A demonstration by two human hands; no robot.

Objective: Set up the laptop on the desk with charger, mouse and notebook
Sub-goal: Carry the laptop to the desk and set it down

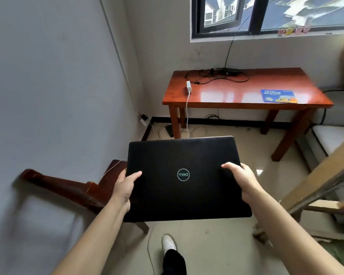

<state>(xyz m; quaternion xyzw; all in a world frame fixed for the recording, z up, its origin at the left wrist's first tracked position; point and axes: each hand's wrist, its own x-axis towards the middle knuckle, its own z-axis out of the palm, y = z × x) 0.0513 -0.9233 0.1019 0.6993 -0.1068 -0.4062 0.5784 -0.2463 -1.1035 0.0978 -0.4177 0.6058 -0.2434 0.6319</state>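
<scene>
A closed black laptop (184,159) with a round logo on its lid is held flat in the air, well short of the desk. My left hand (125,187) grips its left edge and my right hand (244,179) grips its right edge, thumbs on the lid. Ahead stands a red-brown wooden desk (236,96) under the window. A black charger brick (229,71) with tangled black cables lies at the desk's back. A white adapter (188,84) sits near the left edge, its white cable hanging to the floor. A blue pad or notebook (277,95) lies at the front right. No mouse is visible.
A dark wooden chair (72,187) stands at the left, partly under the laptop. A power strip (144,119) and cables lie on the floor by the wall. A wooden frame (318,175) and a white cushion (334,137) are at the right. My shoe (168,243) is on the tiled floor.
</scene>
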